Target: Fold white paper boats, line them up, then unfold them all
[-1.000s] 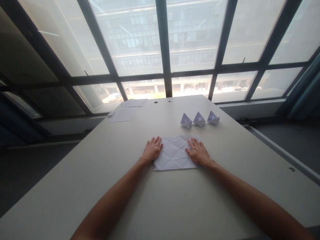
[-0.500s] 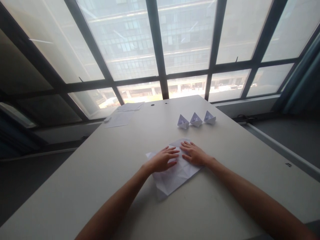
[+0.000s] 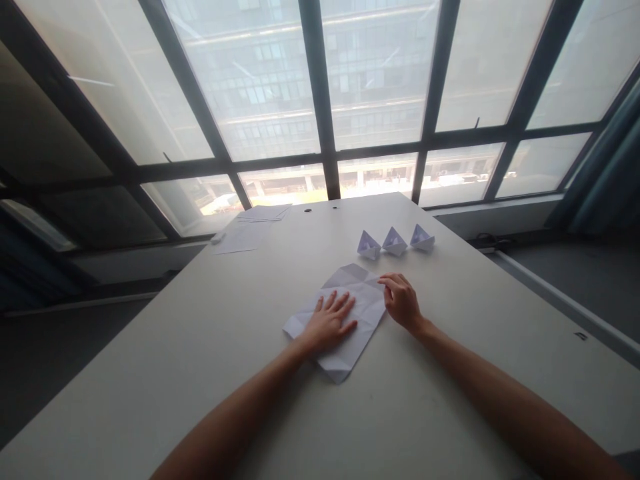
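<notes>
On the pale table (image 3: 440, 400), a creased paper sheet (image 3: 363, 310) lies near three paper boats (image 3: 395, 241). The left hand (image 3: 330, 325) presses it, open and flat; the right hand (image 3: 400, 301) curls at its edge, grip unclear. A hasty tug could tear it.

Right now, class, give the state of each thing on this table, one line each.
creased paper sheet, lying open, not folded up
left hand, flat on the sheet
right hand, fingertips at the sheet's edge
three origami boats, folded, upright in a row
paper stack, lying flat
loose paper sheet, lying flat
</notes>
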`<state>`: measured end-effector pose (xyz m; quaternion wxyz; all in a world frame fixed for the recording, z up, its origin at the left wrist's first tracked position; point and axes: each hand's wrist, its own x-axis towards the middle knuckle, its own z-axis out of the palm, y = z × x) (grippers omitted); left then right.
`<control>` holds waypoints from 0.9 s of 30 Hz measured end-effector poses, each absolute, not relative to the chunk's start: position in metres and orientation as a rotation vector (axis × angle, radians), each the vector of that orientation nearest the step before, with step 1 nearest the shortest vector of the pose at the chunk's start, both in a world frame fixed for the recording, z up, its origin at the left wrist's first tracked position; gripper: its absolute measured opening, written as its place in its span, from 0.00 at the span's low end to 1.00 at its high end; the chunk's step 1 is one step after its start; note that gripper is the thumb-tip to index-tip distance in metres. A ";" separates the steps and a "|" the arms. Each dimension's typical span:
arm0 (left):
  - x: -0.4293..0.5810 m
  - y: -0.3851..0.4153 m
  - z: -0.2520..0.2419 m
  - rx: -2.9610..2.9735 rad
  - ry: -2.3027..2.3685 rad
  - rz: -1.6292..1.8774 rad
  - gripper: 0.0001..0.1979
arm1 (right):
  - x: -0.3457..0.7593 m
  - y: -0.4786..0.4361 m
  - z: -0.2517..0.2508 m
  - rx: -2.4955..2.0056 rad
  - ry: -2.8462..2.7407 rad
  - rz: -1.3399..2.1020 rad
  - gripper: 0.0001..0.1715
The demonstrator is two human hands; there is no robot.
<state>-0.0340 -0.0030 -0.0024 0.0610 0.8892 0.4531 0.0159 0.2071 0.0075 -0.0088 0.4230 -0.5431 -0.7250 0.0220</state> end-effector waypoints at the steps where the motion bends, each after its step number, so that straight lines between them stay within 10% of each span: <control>1: -0.037 -0.001 -0.004 2.645 1.469 0.050 0.35 | 0.206 0.007 -0.010 -1.360 -1.818 0.065 0.21; 12: -0.068 0.015 0.008 2.231 1.960 -0.241 0.36 | 0.205 0.010 -0.019 -1.381 -1.906 0.181 0.19; 27: -0.106 0.046 0.044 2.434 1.422 -0.266 0.39 | 0.199 0.009 -0.018 -1.314 -1.977 0.278 0.18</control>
